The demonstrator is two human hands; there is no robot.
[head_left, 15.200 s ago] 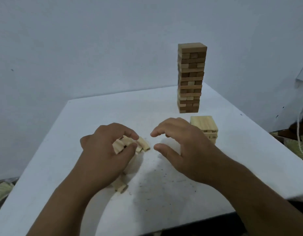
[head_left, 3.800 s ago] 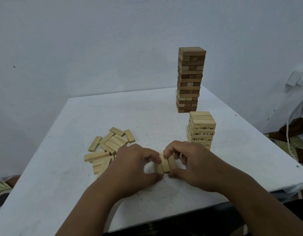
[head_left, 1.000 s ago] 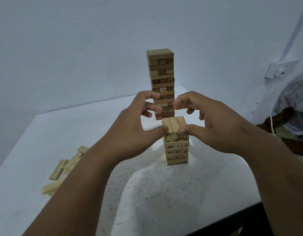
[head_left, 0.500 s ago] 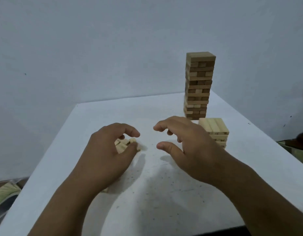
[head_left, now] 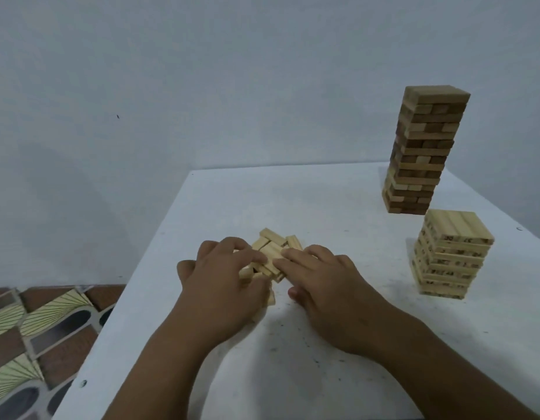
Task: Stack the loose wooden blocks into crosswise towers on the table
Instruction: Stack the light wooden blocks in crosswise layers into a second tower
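A small pile of loose light wooden blocks [head_left: 275, 242] lies on the white table [head_left: 293, 374], left of centre. My left hand [head_left: 223, 286] covers the pile's near left side, its fingers curled over some of the blocks. My right hand [head_left: 326, 286] comes in from the right, its straight fingers touching the pile and its thumb resting on the table. A short crosswise tower of light numbered blocks [head_left: 453, 256] stands at the right. Part of the pile is hidden under my hands.
A tall tower of darker blocks [head_left: 423, 153] stands at the table's far right corner, behind the short one. The table's left edge runs close to the pile, with patterned floor tiles [head_left: 35, 328] below it. A plain wall lies behind.
Both hands have left the short tower, where they set a layer of blocks, and come down onto the loose pile. In the last half second they closed in on it.
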